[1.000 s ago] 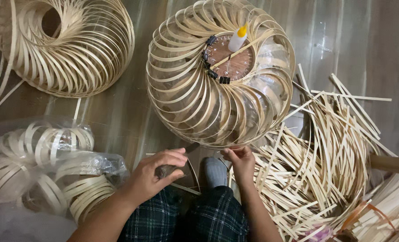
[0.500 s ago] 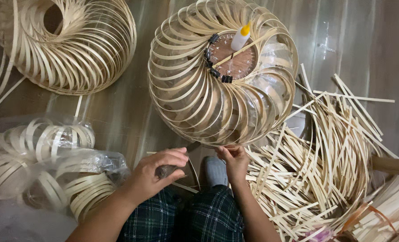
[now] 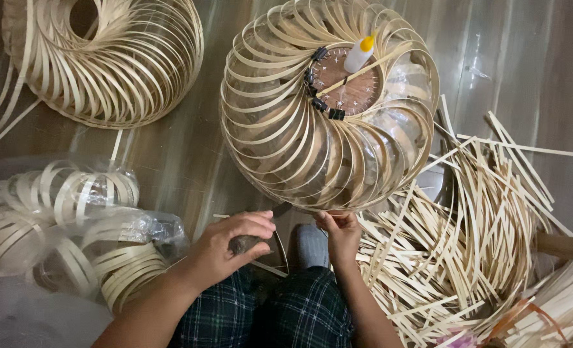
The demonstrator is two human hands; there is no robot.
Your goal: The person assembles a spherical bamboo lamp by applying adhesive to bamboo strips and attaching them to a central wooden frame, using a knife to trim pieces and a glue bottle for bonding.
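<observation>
While left hand point(image 3: 231, 248) grips a dark tool, right hand point(image 3: 341, 231) pinches the upward-running strip point(image 3: 334, 218)

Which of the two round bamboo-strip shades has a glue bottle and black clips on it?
The nearer shade, just above both hands, carries the bottle and clips; the far-left shade carries neither.

Glossy brown plank floor point(image 3: 544, 84), streaky light glare across it. Second finished ring-shaped bamboo-strip frame point(image 3: 106, 58) top left; clear plastic bag of coiled bamboo strips point(image 3: 74, 225) at left; brown cardboard tube point(image 3: 566, 246) right edge.
</observation>
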